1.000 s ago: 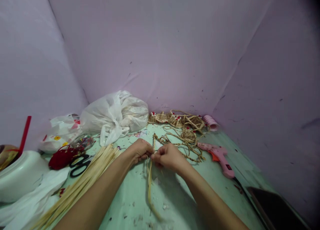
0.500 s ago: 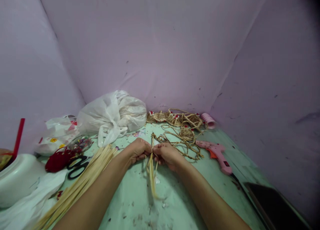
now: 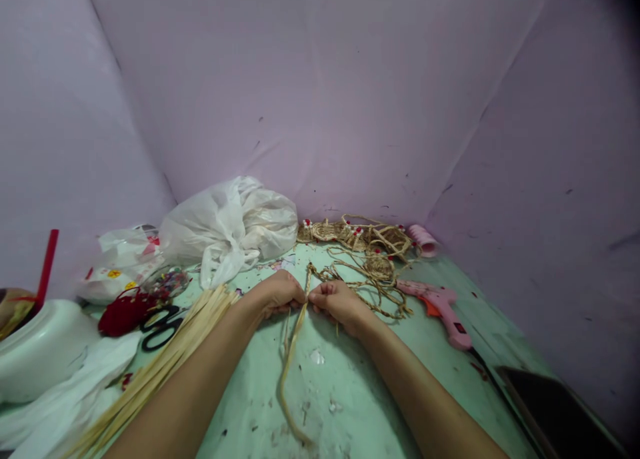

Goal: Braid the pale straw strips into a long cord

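Note:
My left hand (image 3: 278, 292) and my right hand (image 3: 338, 302) meet at the middle of the green table (image 3: 350, 392), both pinched on a braid of pale straw strands (image 3: 291, 352). The loose strand ends trail toward me across the table. The braided part runs away from my fingers to a tangle of braided straw cord (image 3: 373, 272). A bundle of loose straw strips (image 3: 165, 362) lies under my left forearm.
Black scissors (image 3: 161, 327), a red pouch (image 3: 123, 312) and white plastic bags (image 3: 227, 226) sit at the left. A pink glue gun (image 3: 443, 309) lies at the right, a pink spool (image 3: 424, 240) behind it. Finished straw pieces (image 3: 350, 232) line the purple wall. A white container (image 3: 40, 349) stands far left.
My hands stayed pinched together on the braid, working the strands. The loose ends swung from a short bunch under my fingers to a long curve trailing toward me.

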A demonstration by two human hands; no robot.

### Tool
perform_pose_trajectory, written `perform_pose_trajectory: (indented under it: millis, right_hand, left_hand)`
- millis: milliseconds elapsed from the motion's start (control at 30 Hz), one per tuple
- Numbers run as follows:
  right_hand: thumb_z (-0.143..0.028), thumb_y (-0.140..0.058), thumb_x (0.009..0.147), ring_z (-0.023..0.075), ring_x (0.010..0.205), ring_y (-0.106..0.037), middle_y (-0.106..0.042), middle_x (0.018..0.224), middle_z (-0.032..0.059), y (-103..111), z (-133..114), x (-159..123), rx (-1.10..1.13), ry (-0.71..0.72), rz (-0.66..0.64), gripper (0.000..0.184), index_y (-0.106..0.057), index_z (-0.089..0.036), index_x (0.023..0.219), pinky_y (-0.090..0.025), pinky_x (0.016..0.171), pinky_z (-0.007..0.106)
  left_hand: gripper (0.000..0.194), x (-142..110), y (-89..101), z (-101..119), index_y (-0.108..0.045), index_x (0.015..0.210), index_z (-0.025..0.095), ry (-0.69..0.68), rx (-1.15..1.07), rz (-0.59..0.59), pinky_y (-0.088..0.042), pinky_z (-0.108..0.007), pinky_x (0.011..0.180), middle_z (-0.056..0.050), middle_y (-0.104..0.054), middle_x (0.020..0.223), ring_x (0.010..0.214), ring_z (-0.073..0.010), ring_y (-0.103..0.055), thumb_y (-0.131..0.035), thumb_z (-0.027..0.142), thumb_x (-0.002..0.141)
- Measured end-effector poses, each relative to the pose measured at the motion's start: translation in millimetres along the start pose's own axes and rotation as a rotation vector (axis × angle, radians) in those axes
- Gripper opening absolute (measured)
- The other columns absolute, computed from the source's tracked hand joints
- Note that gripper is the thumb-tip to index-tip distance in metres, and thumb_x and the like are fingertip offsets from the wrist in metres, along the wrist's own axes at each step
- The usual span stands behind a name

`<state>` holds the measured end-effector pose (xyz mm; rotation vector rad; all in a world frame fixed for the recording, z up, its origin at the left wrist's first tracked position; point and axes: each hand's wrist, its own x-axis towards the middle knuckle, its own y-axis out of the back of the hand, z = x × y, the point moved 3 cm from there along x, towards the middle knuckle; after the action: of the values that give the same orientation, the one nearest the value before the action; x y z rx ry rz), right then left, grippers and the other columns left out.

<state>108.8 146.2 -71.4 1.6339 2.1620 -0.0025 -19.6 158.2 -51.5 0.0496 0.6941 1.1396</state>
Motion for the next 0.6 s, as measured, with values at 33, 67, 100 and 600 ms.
perform_pose_trajectory:
  millis: [33, 67, 100, 600]
  right_hand:
    - [-0.02, -0.049, 0.072, 0.0047, 0.035, -0.028, -0.045, 0.045, -0.0047, 1.5, 0.4, 1.2, -0.052, 0.035, -0.002, 0.014, -0.053, -0.014, 0.06, -0.02, 0.038, 0.019]
    - [-0.02, -0.049, 0.072, 0.0054, 0.038, -0.032, -0.048, 0.047, -0.0035, 3.2, -0.3, 1.7, -0.125, 0.086, -0.002, 0.014, -0.055, -0.013, 0.062, -0.024, 0.04, 0.019]
    - [-0.02, -0.05, 0.072, 0.0066, 0.041, -0.038, -0.052, 0.05, -0.0019, 5.2, -2.3, 1.2, -0.222, 0.154, 0.006, 0.013, -0.058, -0.013, 0.064, -0.027, 0.043, 0.019]
    - [-0.02, -0.049, 0.072, 0.0168, 0.066, -0.061, -0.067, 0.07, 0.0063, 6.7, -26.0, -16.2, -0.51, 0.159, 0.224, 0.022, -0.065, -0.016, 0.086, -0.041, 0.057, 0.024]
  left_hand:
    - [0.015, -0.2, -0.5, -0.2, -0.039, 0.041, 0.016, -0.005, -0.041, -0.006, -0.009, -0.019, 0.032, 0.006, -0.03, 0.032, 0.028, -0.0031, -0.022, -0.05, 0.016, 0.051]
    - [0.016, 0.2, -1.3, -0.6, -0.037, 0.041, 0.016, -0.012, -0.085, -0.017, -0.009, -0.019, 0.033, 0.007, -0.031, 0.033, 0.028, -0.0026, -0.022, -0.051, 0.016, 0.051]
    - [0.017, 0.9, -2.2, -1.5, -0.036, 0.042, 0.016, -0.018, -0.124, -0.03, -0.008, -0.019, 0.033, 0.007, -0.031, 0.034, 0.028, -0.0023, -0.021, -0.051, 0.016, 0.051]
    - [0.012, 4.6, -5.6, -3.3, -0.038, 0.041, 0.015, -0.069, -0.291, -0.065, -0.007, -0.019, 0.032, 0.007, -0.031, 0.036, 0.03, -0.0013, -0.018, -0.048, 0.011, 0.046]
